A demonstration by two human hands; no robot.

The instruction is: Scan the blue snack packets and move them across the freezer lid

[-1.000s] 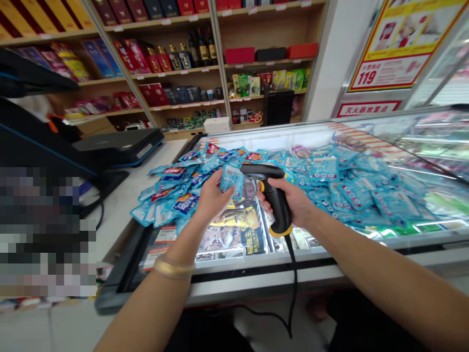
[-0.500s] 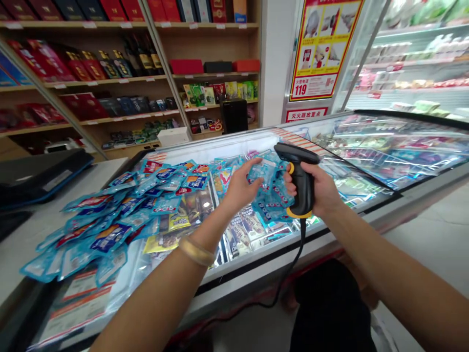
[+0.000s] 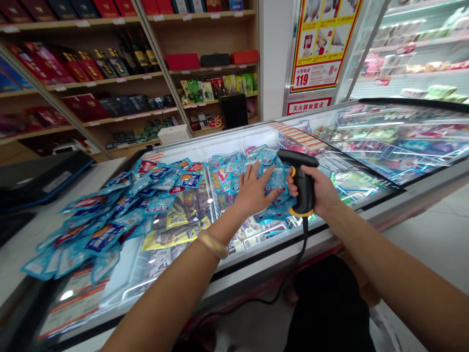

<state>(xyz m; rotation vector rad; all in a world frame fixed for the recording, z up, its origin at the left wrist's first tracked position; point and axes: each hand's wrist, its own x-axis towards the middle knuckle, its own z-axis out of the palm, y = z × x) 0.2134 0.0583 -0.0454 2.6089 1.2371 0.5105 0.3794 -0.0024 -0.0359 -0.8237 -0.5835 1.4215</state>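
A black and yellow barcode scanner (image 3: 303,188) is gripped by my right hand (image 3: 322,190), its head pointing left and its cord hanging down. My left hand (image 3: 254,190), fingers spread and palm down, is over a pile of light-blue snack packets (image 3: 280,203) on the freezer's glass top. Whether the fingers touch the packets I cannot tell. A gold-coloured bangle (image 3: 212,243) circles my left wrist. Farther left lies a larger heap of blue packets (image 3: 106,237) with red and dark-blue labels, printed side up.
The chest freezer (image 3: 234,271) runs across in front of me, with bagged goods under its glass. A dark flat device (image 3: 47,176) rests on the left counter. Shelves (image 3: 205,71) of boxes and bottles stand behind. The scanner cord (image 3: 286,281) loops below the freezer edge.
My left hand has turned palm down and its fingers have spread over the right pile. My right hand still holds the scanner in nearly the same place. The view has shifted slightly.
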